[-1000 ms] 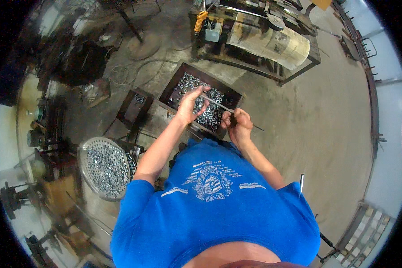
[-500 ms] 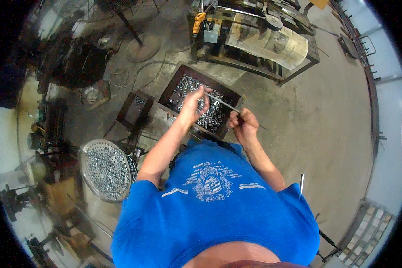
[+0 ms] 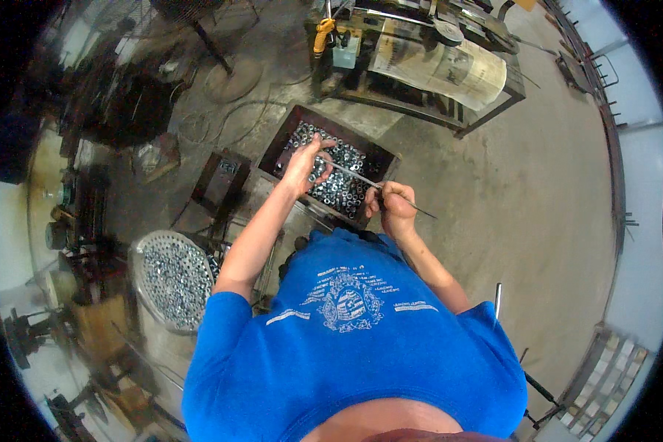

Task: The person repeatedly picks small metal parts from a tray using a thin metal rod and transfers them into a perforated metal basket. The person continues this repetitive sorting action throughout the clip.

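Note:
A dark metal box (image 3: 278, 138) in front of me holds many small shiny metal nuts (image 3: 348, 188). Over its left part, my left hand (image 3: 302, 168) is curled, with a few nuts seeming to lie in its palm. My right hand (image 3: 395, 210) is closed round a thin metal rod (image 3: 355, 175) at the box's near right corner. From this fist the rod slants up and left across the box, its far end by my left fingers. Its other end sticks out past the right fist. Whether any nut is threaded on the rod is too small to tell.
Left of me stands a round perforated pan (image 3: 141, 276) full of nuts. A smaller dark box (image 3: 215, 184) sits left of the big one. Ahead is a metal workbench (image 3: 420, 103) with newspaper (image 3: 438, 70) and a yellow-handled air gun (image 3: 323, 35). A fan stand's base (image 3: 233, 79) is at far left.
My right hand has moved left and a little nearer to me, and more of the rod sticks out behind it. My left hand has shifted slightly left.

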`<action>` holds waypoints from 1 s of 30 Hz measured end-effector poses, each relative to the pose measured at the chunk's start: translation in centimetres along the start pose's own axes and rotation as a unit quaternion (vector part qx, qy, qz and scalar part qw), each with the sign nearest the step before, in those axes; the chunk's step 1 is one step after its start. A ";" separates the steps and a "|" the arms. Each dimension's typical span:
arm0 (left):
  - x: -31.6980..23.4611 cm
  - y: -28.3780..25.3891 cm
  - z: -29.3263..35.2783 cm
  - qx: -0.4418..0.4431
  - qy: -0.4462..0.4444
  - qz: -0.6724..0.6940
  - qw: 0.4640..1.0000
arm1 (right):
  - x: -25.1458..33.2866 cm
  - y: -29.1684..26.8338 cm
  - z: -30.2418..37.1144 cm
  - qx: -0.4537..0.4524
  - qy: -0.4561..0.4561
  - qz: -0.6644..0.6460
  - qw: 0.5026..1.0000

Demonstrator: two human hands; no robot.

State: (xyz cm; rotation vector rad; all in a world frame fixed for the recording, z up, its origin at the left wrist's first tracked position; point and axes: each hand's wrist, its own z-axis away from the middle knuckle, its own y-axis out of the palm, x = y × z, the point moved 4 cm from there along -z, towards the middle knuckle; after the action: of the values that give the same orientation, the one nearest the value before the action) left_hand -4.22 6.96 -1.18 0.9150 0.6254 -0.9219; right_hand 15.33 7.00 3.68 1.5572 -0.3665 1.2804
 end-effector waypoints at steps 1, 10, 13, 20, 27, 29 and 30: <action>-0.2 0.5 0.4 0.027 -0.011 -0.004 1.000 | 0.0 0.1 -0.1 0.001 0.003 -0.007 1.000; -0.2 1.1 1.8 0.074 -0.037 -0.027 0.996 | -2.3 -1.4 -0.2 -0.066 0.108 -0.197 0.972; 0.0 1.0 1.7 0.061 -0.045 -0.022 0.997 | -3.4 -2.0 -0.1 -0.162 0.162 -0.244 0.942; -1.1 2.2 3.2 0.082 0.030 0.033 0.996 | -5.4 -4.0 -0.3 -0.177 0.191 -0.385 0.886; 0.7 2.8 3.1 0.084 0.042 0.050 0.994 | -3.8 -1.9 -0.6 -0.157 0.155 -0.309 0.925; 1.7 3.4 3.2 0.081 0.036 0.045 0.995 | -3.6 -0.7 -0.9 -0.156 0.155 -0.256 0.941; 2.3 3.7 3.1 0.075 0.034 0.042 0.996 | -3.6 -0.4 -1.1 -0.142 0.148 -0.250 0.946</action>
State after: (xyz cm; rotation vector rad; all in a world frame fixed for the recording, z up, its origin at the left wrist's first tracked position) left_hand 0.32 4.43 -0.02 1.1029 0.5775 -0.8730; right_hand 13.72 6.79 0.25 1.0968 0.0417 0.9882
